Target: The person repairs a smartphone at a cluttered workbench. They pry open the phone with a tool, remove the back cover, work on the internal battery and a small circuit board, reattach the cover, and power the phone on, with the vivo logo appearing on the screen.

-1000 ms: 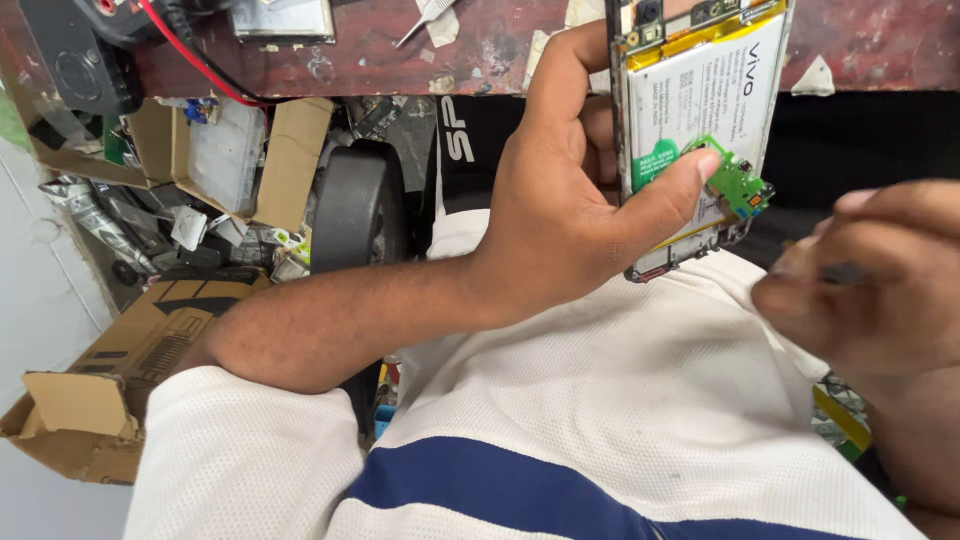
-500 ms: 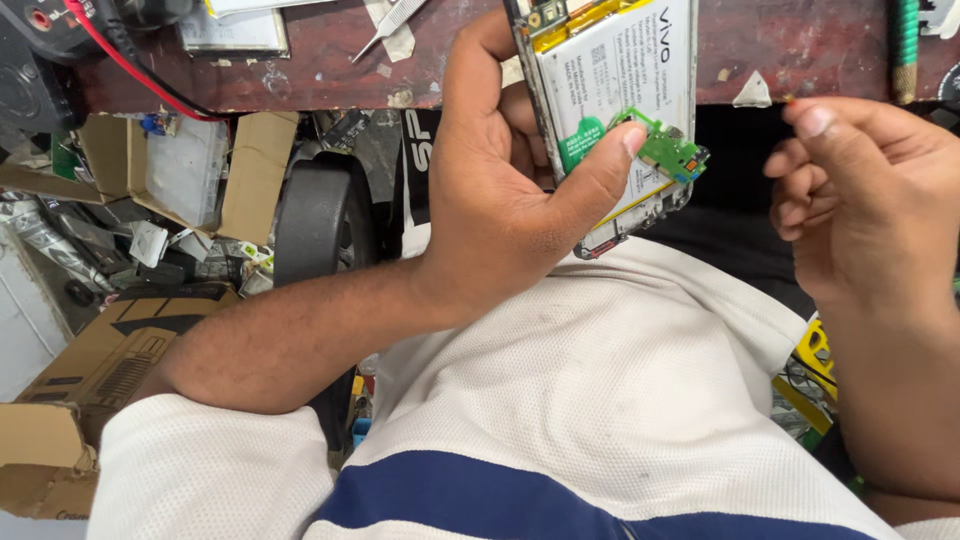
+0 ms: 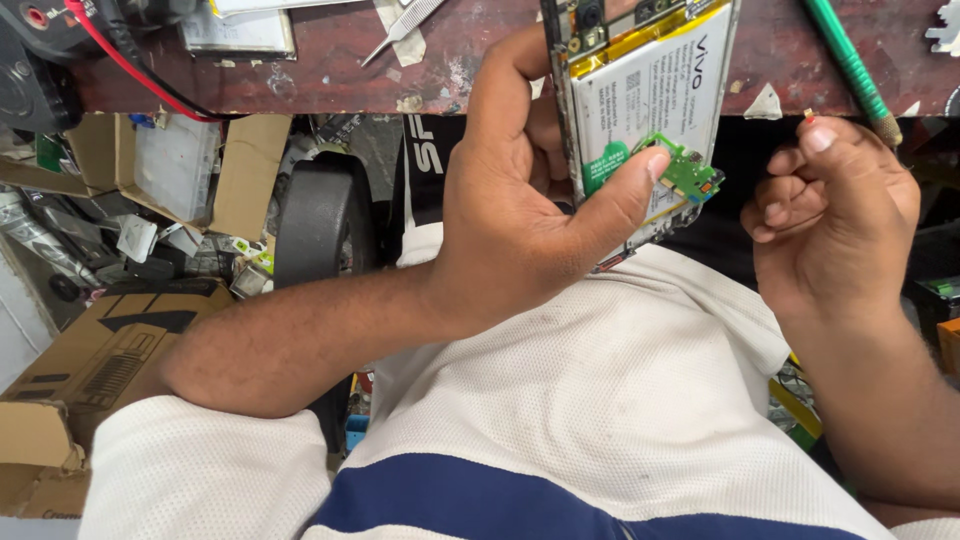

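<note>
Gripping an opened phone [image 3: 650, 110] in the left hand [image 3: 520, 230], thumb on its green board [image 3: 685, 172]; at 3 o'clock, the right hand [image 3: 835, 215] pinches a tiny part [image 3: 808, 116].

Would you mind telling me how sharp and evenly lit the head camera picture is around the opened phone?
Head view: the opened phone and left hand are sharp under soft, even light; no harsh glare on the white battery; the right hand is equally crisp; under the bench the clutter sits in dim shadow; edges bend slightly from the wide lens.
</note>
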The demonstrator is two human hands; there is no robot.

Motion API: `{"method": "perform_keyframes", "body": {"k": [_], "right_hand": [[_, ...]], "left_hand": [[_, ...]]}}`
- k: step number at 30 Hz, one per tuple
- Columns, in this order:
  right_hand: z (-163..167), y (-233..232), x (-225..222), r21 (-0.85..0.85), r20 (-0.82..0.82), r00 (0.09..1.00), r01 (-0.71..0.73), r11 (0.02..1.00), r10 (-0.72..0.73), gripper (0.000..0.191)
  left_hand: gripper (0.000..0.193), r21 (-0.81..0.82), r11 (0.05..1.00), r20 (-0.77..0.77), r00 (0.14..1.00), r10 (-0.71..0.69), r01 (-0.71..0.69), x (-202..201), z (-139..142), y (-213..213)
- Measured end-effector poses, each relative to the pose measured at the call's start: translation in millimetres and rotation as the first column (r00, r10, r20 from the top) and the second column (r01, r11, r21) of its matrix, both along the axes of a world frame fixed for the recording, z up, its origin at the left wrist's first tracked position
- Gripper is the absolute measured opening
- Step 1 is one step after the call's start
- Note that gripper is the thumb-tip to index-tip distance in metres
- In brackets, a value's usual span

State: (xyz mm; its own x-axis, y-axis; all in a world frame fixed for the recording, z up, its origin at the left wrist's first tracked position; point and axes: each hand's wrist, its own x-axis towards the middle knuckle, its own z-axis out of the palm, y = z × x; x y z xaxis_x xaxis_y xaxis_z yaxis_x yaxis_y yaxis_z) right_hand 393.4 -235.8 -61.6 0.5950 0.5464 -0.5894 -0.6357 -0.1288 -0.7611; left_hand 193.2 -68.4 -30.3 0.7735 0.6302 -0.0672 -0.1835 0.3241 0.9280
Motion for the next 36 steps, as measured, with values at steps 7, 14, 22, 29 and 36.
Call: {"method": "perform_keyframes", "body": {"k": [7,14,22,29,36], "right_hand": [[-7.8,1.0,-0.3,-0.024,0.036,0.999,0.002,1.000,-0.001,0.024],[-24.3,3.3,-10.6,-0.043,0.210,0.976,0.073,0.996,-0.062,0.026],[-40.1,-7.0,-16.1,-0.003,0.337,0.939,0.079,0.997,-0.073,0.028],[-28.9,-18.7,-17.5,-0.049,0.167,0.978,0.132,0.990,-0.122,0.031],[10.7,-15.3,-28.8,0.094,-0.146,0.959,0.259,0.961,-0.244,0.030]], "left_hand": [[0.060,0.013,0.999,-0.068,0.997,-0.035,0.036,-2.7,2.6,2.7],[0.063,-0.077,0.997,-0.063,0.998,-0.025,0.020,-2.9,3.9,-3.3],[0.058,0.012,0.999,-0.007,0.999,-0.036,0.036,-10.7,5.8,-9.1],[0.057,-0.006,1.000,-0.017,1.000,-0.004,0.004,-10.4,2.4,-11.7],[0.057,0.007,1.000,-0.002,1.000,-0.016,0.016,-12.1,2.4,-10.9]]}}
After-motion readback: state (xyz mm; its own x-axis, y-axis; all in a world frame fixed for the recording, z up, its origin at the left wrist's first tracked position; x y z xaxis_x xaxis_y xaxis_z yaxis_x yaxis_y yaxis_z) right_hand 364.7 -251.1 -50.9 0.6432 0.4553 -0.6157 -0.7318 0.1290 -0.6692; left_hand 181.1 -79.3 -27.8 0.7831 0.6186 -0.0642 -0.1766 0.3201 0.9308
